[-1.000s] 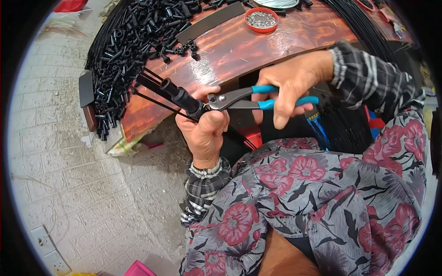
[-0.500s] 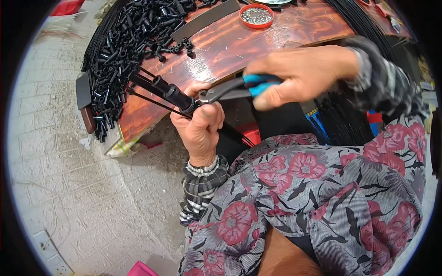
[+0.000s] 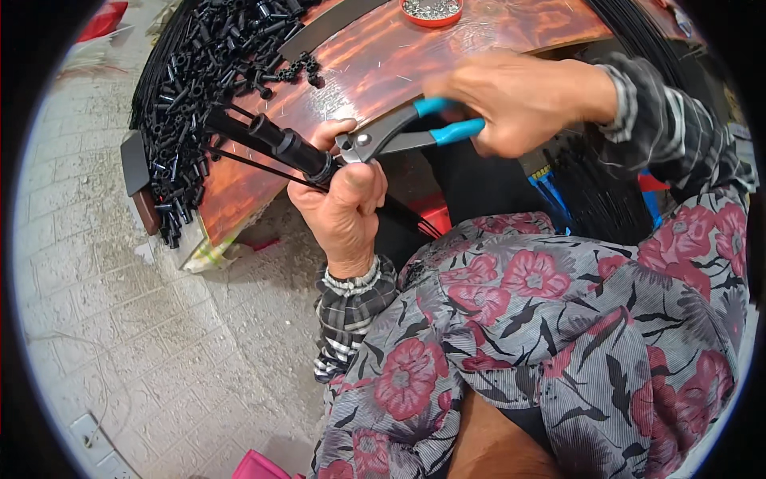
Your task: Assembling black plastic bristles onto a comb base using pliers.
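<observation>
My left hand (image 3: 341,199) is closed around a black plastic tubular fitting (image 3: 291,150) with long thin black rods, held above the table's front edge. My right hand (image 3: 531,100) grips a pair of pliers (image 3: 399,132) with blue-sleeved handles, which stand spread apart. Its fingertips are blurred by motion. The metal jaws are at the fitting's near end, beside my left thumb. Whether they bite on something there, I cannot make out. Below my left hand, the rods run on toward my lap.
A big heap of black plastic tube pieces (image 3: 187,88) covers the table's left part. At the back sits a red round dish (image 3: 432,17) of small metal pieces. Bundled black rods (image 3: 638,40) lie at the far right. More rods (image 3: 594,191) stand below the table's right side.
The pliers' handles have spread wider, and my right hand has moved slightly up and right. My left hand still holds the fitting in much the same place. The view has shifted a little.
</observation>
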### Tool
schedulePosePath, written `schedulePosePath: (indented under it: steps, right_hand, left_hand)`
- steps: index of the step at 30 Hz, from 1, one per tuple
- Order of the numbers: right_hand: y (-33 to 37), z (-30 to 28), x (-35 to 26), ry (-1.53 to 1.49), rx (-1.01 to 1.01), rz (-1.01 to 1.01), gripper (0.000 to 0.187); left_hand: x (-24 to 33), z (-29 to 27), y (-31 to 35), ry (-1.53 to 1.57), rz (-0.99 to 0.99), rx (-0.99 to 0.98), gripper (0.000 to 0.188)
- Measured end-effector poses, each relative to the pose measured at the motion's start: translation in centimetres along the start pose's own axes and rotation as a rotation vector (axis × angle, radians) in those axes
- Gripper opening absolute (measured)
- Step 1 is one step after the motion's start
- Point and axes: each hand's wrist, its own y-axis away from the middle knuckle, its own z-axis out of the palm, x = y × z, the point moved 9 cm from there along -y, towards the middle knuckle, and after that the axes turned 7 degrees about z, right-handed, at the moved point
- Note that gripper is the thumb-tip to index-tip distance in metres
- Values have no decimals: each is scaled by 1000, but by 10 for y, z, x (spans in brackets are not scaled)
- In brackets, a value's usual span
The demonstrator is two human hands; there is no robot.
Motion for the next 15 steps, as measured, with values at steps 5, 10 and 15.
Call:
schedulePosePath:
  steps: [5, 10, 15]
  right_hand:
    - [5, 52, 2, -661, -747, 115, 15]
    - [-9, 7, -4, -70, 62, -21, 29]
    - [-7, 4, -6, 251, 523, -105, 50]
  left_hand:
    - [-2, 14, -1, 132, 19, -172, 71]
    - [-7, -9, -7, 32, -80, 17, 86]
    - [-17, -21, -13, -30, -134, 117, 84]
